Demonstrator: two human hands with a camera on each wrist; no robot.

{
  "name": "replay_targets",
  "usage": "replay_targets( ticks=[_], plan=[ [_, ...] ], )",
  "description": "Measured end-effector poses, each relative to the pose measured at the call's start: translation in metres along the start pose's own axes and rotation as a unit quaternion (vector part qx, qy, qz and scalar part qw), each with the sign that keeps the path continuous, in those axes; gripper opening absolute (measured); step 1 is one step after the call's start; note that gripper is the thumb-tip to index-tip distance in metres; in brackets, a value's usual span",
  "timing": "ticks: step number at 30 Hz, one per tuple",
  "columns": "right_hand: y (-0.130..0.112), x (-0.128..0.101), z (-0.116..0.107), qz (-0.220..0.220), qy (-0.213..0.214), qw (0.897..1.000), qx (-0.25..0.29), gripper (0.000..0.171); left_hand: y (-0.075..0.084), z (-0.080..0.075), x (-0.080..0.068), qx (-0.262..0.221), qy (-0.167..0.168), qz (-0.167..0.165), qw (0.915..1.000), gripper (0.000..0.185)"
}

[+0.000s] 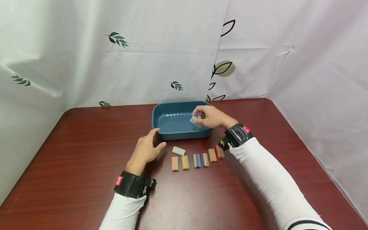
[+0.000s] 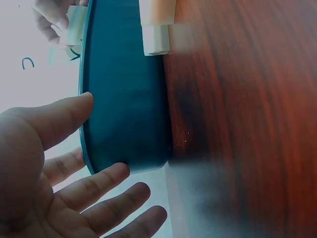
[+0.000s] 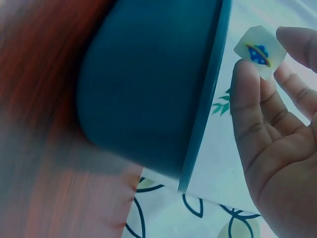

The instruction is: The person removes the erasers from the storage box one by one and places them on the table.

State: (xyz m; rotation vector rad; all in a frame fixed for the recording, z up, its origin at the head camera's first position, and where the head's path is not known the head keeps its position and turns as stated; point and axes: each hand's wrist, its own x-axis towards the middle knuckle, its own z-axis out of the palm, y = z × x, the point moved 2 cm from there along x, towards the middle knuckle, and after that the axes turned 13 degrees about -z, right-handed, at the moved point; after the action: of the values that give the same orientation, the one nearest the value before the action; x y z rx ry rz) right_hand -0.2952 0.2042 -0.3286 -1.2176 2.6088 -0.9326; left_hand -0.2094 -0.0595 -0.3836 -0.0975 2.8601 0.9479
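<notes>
Over tub [image 1: 159,120]: eraser [image 1: 193,119] in right hand [image 1: 210,116]

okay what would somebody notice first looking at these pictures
Probably the blue tub at the far middle of the dark red table, with the right hand pinching a small pale eraser over it. Next, the row of striped erasers just in front, beside the left hand.

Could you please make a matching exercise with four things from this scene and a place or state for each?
Things:
1. right hand
2. left hand
3. blue tub
4. row of erasers

Places or states:
A. lies on the table in front of the tub
B. pinches a small eraser above the tub
C. open, beside the tub's corner
D. stands on the red-brown table

Pairs: 1-B, 2-C, 3-D, 4-A
</notes>
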Motion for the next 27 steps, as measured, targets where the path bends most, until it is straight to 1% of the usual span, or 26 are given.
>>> replay_targets(
  ticks=[4,9,12,18,23,27],
  plan=[
    [-0.005,-0.007,0.006,-0.016,0.030,0.999,0.017,0.021,0.000,0.001,0.000,0.001,-0.002,-0.006,1.0000,0.065],
    [-0.009,-0.019,0.018,-0.020,0.062,0.996,0.055,0.021,0.000,0.002,0.000,0.000,-0.004,-0.007,1.0000,0.065],
    [-0.009,-0.026,0.026,-0.023,0.074,0.995,0.067,0.021,0.000,0.001,0.001,0.001,-0.001,-0.005,1.0000,0.065],
    [-0.011,-0.034,0.037,-0.028,0.090,0.989,0.112,0.020,-0.001,0.001,0.001,0.004,0.000,-0.009,0.9999,0.065],
    [-0.013,-0.038,0.042,-0.054,0.094,0.989,0.097,0.018,0.000,0.000,-0.001,0.005,-0.003,-0.011,0.9999,0.065],
    [-0.014,-0.039,0.044,-0.058,0.087,0.991,0.086,0.017,0.001,0.000,0.000,0.004,0.000,-0.008,1.0000,0.065]
  ],
)
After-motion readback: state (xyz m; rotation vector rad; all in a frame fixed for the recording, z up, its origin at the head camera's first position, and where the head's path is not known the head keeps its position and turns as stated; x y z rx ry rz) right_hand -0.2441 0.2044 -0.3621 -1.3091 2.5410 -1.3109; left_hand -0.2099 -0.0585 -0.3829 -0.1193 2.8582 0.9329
